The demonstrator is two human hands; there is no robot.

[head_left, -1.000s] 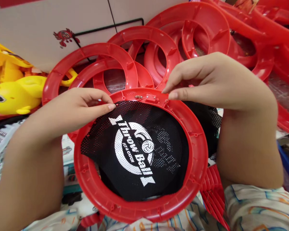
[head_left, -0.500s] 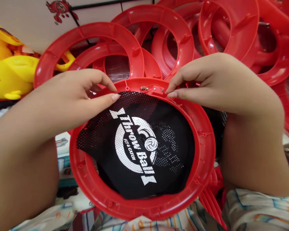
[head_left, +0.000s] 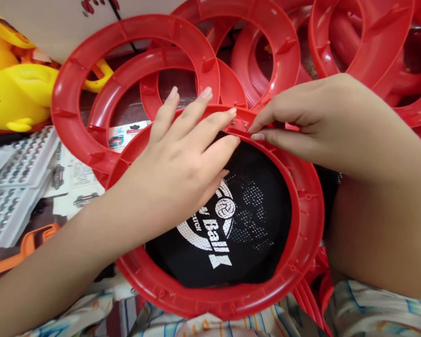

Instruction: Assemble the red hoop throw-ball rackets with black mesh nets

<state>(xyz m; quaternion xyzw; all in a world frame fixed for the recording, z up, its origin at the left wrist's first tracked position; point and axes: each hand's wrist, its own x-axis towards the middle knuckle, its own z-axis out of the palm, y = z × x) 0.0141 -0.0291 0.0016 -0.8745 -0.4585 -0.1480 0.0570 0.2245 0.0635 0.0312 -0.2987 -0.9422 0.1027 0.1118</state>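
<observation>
Two hands over one red plastic ring (head_left: 308, 220), and I see the change from here: the left hand (head_left: 192, 157) has left the mesh's edge and swung across, fingers spread, clasping nothing. Its fingertips now come near the little red block (head_left: 238, 125) at the far rim. The right hand (head_left: 319, 117) stays put, thumb and forefinger close together at the inner edge; whether they pinch anything, I can't tell. My read: attention is shifting from fabric to those small fittings. The ring sits above the patterned cloth (head_left: 192, 325) of the lap, glossy, ribbed inside its channel. Within it lies the black mesh (head_left: 279, 206), matt, finely perforated, its white lettering (head_left: 208, 234) half covered. Beyond, smooth spare rings (head_left: 161, 25) overlap.
</observation>
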